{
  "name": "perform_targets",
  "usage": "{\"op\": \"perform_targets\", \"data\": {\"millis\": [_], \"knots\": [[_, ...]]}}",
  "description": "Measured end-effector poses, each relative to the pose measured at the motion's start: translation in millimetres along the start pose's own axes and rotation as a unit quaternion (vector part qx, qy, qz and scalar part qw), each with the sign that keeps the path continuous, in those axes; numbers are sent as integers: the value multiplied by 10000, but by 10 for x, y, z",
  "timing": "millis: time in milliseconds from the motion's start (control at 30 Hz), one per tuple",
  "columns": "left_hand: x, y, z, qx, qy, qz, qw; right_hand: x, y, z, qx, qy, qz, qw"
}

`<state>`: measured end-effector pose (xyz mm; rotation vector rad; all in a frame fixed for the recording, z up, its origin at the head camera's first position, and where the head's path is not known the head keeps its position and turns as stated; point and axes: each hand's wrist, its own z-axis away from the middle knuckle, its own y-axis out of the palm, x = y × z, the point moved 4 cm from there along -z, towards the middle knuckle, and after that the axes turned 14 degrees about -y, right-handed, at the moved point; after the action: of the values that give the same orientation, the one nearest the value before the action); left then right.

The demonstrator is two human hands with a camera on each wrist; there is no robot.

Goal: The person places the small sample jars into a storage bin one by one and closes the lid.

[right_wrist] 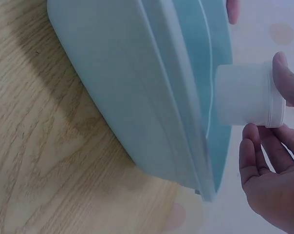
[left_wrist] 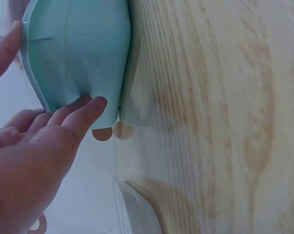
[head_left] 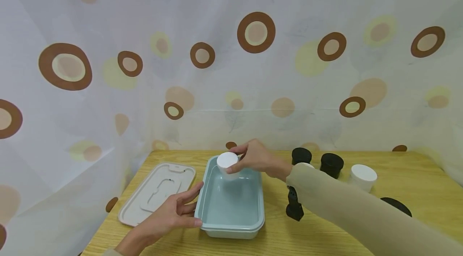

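A white lidded jar (head_left: 226, 160) is held over the far end of a pale blue-green rectangular tub (head_left: 231, 205). My right hand (head_left: 256, 156) grips the jar near its lid, thumb on one side and fingers on the other. The right wrist view has the jar (right_wrist: 242, 95) above the tub's rim (right_wrist: 178, 73), with the thumb and fingers of my right hand (right_wrist: 278, 175) at its lid end. My left hand (head_left: 173, 212) rests against the tub's left side, thumb at the rim. Fairly straight fingers of that hand (left_wrist: 45, 141) touch the tub's outer wall (left_wrist: 88, 48) below the rim.
Left of the tub lies a whitish rectangular lid (head_left: 159, 189). On the right stand a black-topped jar (head_left: 301, 155), another black-topped one (head_left: 331, 163) and a white jar (head_left: 363, 177). A black round thing (head_left: 396, 206) is partly behind my right sleeve. A patterned curtain (head_left: 224, 79) hangs behind.
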<state>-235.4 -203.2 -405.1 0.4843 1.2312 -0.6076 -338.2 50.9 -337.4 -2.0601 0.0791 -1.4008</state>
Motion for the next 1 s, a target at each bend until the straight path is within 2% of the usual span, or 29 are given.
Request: {"op": "perform_targets", "data": {"millis": [367, 767, 1000], "knots": [[-1, -10, -18, 31, -27, -5, 10000, -80, 244, -103, -42, 6, 342, 9994], [4, -8, -7, 8, -20, -26, 10000, -115, 385, -115, 52, 255, 833, 9962], [-10, 3, 5, 60, -9, 12, 10000, -124, 452, -107, 37, 212, 1146, 9932]]}}
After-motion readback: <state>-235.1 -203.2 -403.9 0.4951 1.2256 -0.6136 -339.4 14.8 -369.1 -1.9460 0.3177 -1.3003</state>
